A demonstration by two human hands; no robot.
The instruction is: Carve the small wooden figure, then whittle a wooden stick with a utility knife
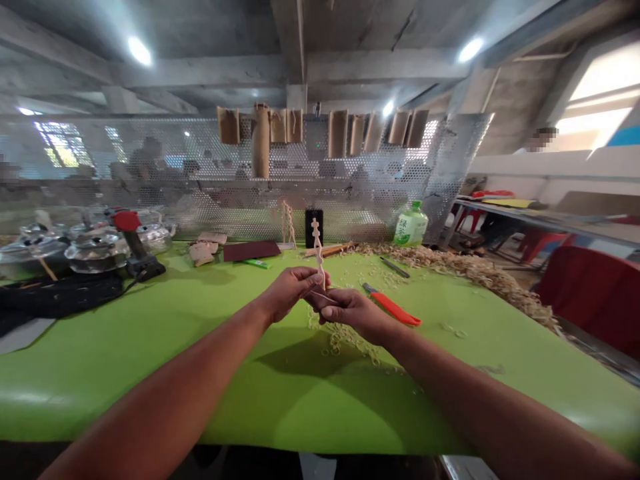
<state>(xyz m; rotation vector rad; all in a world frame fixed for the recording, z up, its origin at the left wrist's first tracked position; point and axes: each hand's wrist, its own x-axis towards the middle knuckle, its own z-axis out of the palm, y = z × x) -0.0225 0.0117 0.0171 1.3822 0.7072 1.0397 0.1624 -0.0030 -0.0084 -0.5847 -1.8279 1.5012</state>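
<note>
My left hand (293, 288) is closed on the lower end of a pale carved wooden stick (317, 248), which stands upright with a notched, beaded outline. My right hand (350, 310) is closed beside it, fingers touching the left hand, and grips a thin pale tool or sliver whose nature I cannot make out. Both hands hover over the green table (150, 347), above a scatter of curled wood shavings (345, 343). An orange-handled knife (393, 307) lies just right of my right hand.
A heap of shavings (475, 270) runs along the table's right edge. A green bottle (411, 225), black block (314, 227), another carved piece (289, 225), dark sandpaper sheet (251, 251), red-topped power tool (134, 243) and metal lids (93, 250) stand before a perforated metal screen (200, 173).
</note>
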